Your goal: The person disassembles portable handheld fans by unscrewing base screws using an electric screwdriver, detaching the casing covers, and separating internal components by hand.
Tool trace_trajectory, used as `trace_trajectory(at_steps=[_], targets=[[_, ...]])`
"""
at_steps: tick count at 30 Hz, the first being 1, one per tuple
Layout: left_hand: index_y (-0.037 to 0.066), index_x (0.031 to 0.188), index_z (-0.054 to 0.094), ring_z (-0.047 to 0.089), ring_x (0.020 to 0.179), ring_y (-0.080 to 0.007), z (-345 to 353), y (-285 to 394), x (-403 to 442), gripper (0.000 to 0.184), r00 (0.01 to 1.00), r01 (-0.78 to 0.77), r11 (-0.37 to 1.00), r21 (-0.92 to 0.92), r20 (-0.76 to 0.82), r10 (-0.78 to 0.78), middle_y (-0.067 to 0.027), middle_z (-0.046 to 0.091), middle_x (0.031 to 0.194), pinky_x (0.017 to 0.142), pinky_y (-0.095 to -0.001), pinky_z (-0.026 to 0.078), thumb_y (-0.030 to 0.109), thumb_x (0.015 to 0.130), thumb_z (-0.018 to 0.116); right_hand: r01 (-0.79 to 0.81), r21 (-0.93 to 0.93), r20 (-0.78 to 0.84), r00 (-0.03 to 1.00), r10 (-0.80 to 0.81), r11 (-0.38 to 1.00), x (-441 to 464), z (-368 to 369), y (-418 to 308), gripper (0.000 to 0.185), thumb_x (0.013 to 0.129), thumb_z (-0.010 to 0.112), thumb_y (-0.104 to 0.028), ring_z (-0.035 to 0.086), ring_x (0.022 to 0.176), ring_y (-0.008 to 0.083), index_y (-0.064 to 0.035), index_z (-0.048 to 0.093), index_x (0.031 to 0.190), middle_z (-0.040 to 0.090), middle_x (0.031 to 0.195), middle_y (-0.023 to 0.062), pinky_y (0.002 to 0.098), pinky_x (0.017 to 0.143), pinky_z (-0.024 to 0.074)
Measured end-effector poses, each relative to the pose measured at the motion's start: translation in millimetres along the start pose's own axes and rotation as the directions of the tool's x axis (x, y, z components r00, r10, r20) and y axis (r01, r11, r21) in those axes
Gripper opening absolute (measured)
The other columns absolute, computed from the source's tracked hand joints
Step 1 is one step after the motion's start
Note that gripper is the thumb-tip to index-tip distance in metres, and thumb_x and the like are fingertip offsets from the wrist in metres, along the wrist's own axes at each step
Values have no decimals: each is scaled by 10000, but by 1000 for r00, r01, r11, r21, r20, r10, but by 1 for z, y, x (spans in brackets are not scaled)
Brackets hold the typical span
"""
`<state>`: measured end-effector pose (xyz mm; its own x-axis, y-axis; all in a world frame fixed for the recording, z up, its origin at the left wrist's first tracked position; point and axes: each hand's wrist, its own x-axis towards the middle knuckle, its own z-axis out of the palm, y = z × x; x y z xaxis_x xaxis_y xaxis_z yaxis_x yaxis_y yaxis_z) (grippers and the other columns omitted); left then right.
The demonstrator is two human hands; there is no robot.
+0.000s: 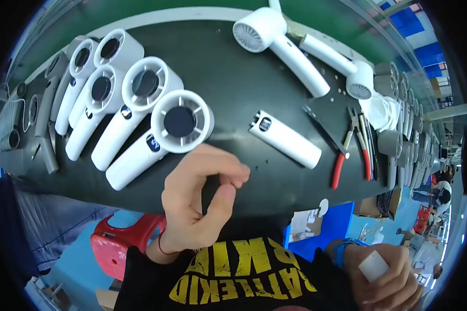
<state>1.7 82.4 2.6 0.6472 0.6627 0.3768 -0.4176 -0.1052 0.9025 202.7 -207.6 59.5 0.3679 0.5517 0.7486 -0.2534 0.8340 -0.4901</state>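
My left hand [202, 199], a red string at its wrist, is raised over the table's near edge. Its fingers curl toward the thumb in a pinch; anything between the tips is too small to make out. Just beyond it lies the nearest white handheld fan [122, 168], with a round ringed head and a small display. At lower right, my right hand [389, 290], with a blue band on the wrist, is closed around a small white square piece [373, 266]. Between the hands, on the dark table, rests a white fan handle [288, 140] without a head, its display showing.
More white fans [148, 83] stand in rows at left; two others [301, 65] lie at the back. Pliers [366, 147], tweezers [324, 129] and a white cloth [381, 111] are at right. A red stool [114, 249] and blue bin [332, 228] sit below the table [218, 57].
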Motion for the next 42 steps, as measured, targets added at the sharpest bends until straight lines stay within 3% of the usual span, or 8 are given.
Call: trace_trajectory(at_steps=[3,11,16,25,27,30,31,42], targets=[[-22,1105,579,584,916,-247,4,7,3,420,992,-129,967,219,31,125,-193,573,1070,792,-314,477,28,701,681,-843,288,-340,353,871,454,15,34,59,441,859,655,-446,565,503,144,-20,547,901,559,597,37,254,474,457],[-66,1154,568,665,828,-224,8,25,-3,801,891,179,978,106,404,-206,-151,668,955,718,-309,521,292,530,919,-839,-544,107,-54,993,13,59,40,120,379,889,642,-331,645,824,242,10,583,1043,650,934,164,332,712,513],[-44,1181,551,656,869,-244,3,27,-7,764,858,240,967,87,447,-254,-150,649,1007,755,-315,509,240,562,897,-430,-831,-25,662,749,352,77,39,115,669,653,862,-219,630,899,263,-15,534,1199,603,1077,151,321,706,533],[-25,1081,597,606,921,-326,9,12,7,637,859,-152,977,-147,469,204,-241,609,1065,783,-405,490,175,538,864,-886,-307,6,365,931,349,36,57,128,572,868,699,-220,591,991,185,-6,375,1288,565,1118,150,308,764,516],[10,1153,591,582,1012,-366,6,27,15,712,882,-136,976,170,469,42,-284,544,1176,810,-422,488,292,557,860,-992,68,83,-99,992,-105,48,54,119,388,904,643,-230,595,795,119,-13,470,1174,610,899,85,277,632,510],[3,1252,491,561,1065,-355,-4,31,28,799,938,-269,899,347,305,163,-276,532,1197,808,-395,475,283,590,840,-721,-77,-213,687,695,689,36,34,94,248,947,500,-198,532,543,156,4,576,824,592,746,59,288,486,433],[3,1252,491,561,1065,-355,-5,28,24,799,938,-277,898,342,299,175,-276,532,1197,808,-395,475,283,590,840,-713,290,324,701,636,638,30,-12,82,312,942,503,-248,523,547,187,22,562,796,557,676,68,321,481,427],[-48,1096,593,572,905,-220,8,20,8,375,994,-14,995,102,112,2,-182,620,1091,771,-302,470,-30,724,640,-533,48,245,826,507,845,45,-8,79,265,868,650,-245,562,497,240,16,626,910,610,667,135,375,447,473]])
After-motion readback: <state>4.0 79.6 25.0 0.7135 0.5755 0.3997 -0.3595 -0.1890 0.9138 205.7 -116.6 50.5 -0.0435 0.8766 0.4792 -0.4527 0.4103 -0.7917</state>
